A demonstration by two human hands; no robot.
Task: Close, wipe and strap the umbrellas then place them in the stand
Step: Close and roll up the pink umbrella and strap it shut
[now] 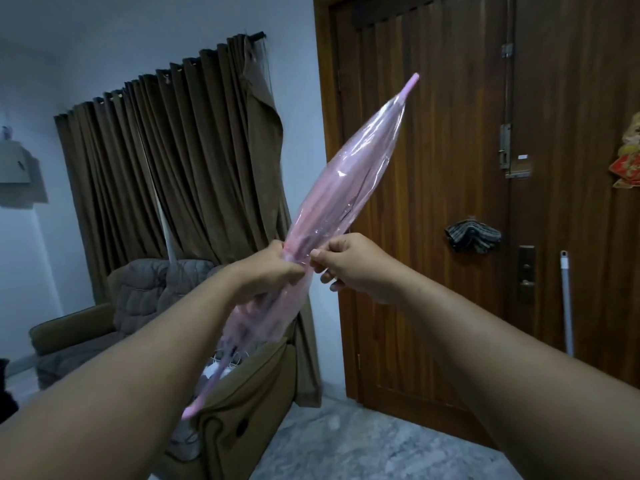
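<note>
We've got the closed pink umbrella (341, 188) slanted up in front of the wooden door (450, 168), left hand (273, 271) clamped round its canopy, right hand (349, 261) pinching what's probably the strap, so wrap snug, keep folds flat.

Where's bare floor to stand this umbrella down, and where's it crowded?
Bare grey floor runs between the brown sofa and the wooden door. Crowded: sofa and curtain at left; a pole leans against the door at right. Left hand and right hand hold the pink umbrella.
</note>
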